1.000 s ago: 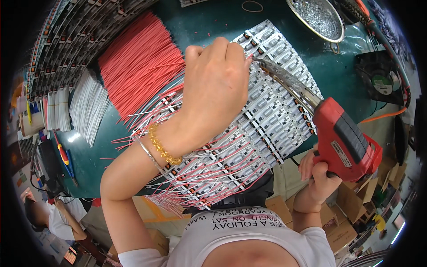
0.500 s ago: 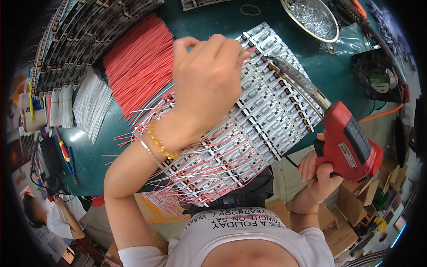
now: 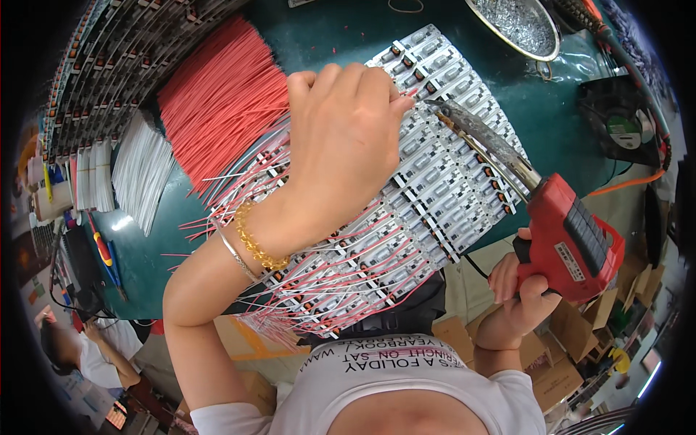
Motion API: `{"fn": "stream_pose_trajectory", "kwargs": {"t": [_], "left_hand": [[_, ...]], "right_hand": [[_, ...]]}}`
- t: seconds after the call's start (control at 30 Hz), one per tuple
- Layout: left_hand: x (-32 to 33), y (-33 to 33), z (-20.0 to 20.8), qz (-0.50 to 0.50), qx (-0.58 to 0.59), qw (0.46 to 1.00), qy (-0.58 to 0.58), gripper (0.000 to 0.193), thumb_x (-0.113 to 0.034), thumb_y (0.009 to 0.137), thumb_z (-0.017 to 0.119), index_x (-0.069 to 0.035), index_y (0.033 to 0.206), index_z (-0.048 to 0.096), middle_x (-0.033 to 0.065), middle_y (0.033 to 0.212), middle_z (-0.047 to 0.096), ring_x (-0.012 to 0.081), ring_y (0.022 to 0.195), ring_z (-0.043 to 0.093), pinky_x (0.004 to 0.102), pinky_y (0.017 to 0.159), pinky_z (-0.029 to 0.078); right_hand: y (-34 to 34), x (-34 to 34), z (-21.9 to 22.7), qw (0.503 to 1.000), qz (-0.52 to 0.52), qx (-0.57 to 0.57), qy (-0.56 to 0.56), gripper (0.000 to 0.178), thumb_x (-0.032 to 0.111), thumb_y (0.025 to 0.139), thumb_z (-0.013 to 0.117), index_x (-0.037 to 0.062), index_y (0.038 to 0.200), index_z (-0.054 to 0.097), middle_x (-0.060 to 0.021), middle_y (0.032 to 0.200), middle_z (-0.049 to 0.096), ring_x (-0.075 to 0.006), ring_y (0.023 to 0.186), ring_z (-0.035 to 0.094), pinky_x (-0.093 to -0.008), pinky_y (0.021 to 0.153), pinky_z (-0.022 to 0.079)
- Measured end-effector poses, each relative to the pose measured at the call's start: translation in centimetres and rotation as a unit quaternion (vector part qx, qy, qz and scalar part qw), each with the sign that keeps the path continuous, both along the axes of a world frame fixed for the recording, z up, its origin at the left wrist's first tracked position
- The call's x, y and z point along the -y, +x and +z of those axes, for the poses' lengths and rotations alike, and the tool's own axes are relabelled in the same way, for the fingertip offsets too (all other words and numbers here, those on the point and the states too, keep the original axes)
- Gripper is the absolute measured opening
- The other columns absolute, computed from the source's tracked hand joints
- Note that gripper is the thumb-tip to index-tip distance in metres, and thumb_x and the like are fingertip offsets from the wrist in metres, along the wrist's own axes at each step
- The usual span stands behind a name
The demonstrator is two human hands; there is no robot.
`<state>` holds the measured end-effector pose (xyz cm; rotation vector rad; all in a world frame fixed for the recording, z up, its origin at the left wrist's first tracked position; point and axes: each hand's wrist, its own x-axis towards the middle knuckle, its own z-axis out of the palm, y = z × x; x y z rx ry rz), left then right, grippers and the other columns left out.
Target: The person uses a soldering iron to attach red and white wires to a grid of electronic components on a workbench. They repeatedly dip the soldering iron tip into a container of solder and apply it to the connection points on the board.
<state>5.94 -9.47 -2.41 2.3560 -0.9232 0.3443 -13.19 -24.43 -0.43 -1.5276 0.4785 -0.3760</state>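
Observation:
My left hand is closed in a pinch on a thin red wire, its end poking out past the fingertips above a panel of small grey-white electronic modules. The palm and wrist hide part of that panel. In my right hand is a red soldering gun, fingers wrapped around its grip. Its long darkened iron tip reaches left to the panel, a short way from the left fingertips. Red and white wires trail over the panel's near rows.
A large bundle of red wires and a bundle of white wires lie left. At the back right are a metal dish of shiny clippings and a black fan. More module panels stand far left, near a screwdriver.
My left fingertips have come slightly nearer and closer to the iron's tip. The soldering gun has shifted only a little, and the view has moved slightly.

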Motion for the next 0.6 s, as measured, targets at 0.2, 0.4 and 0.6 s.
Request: {"fn": "stream_pose_trajectory", "kwargs": {"t": [0.2,0.4,0.6], "left_hand": [[0.4,-0.1,-0.3,-0.011,0.033,0.999,0.017,0.013,-0.011,0.077,0.064,-0.006,0.072,0.052,0.0044,0.069,0.051,0.022,0.068,0.047,0.0346,0.069,0.031],[0.2,-0.1,-0.5,-0.009,0.044,0.999,0.016,0.014,-0.011,0.077,0.064,-0.006,0.071,0.052,0.0047,0.069,0.05,0.0224,0.068,0.046,0.0348,0.069,0.031],[0.3,-0.1,-0.5,-0.013,0.052,0.998,0.013,0.015,-0.012,0.077,0.064,-0.006,0.071,0.052,0.005,0.069,0.05,0.0226,0.068,0.046,0.0349,0.069,0.031]], "right_hand": [[0.1,-0.2,-0.2,0.999,-0.036,-0.016,0.004,0.065,0.047,0.081,0.059,-0.0107,0.106,0.041,-0.001,0.045,0.042,-0.0097,0.035,0.04,-0.0224,0.037,0.035],[-1.7,0.2,-1.0,0.999,-0.011,-0.021,0.024,0.069,0.028,0.075,0.073,-0.002,0.124,0.036,-0.0074,0.073,0.054,-0.0137,0.053,0.052,-0.0252,0.045,0.041],[-1.9,0.0,-0.8,0.999,-0.027,-0.009,0.043,0.074,0.033,0.073,0.073,-0.0032,0.125,0.035,-0.0064,0.07,0.053,-0.0133,0.053,0.051,-0.0245,0.045,0.04]]}}
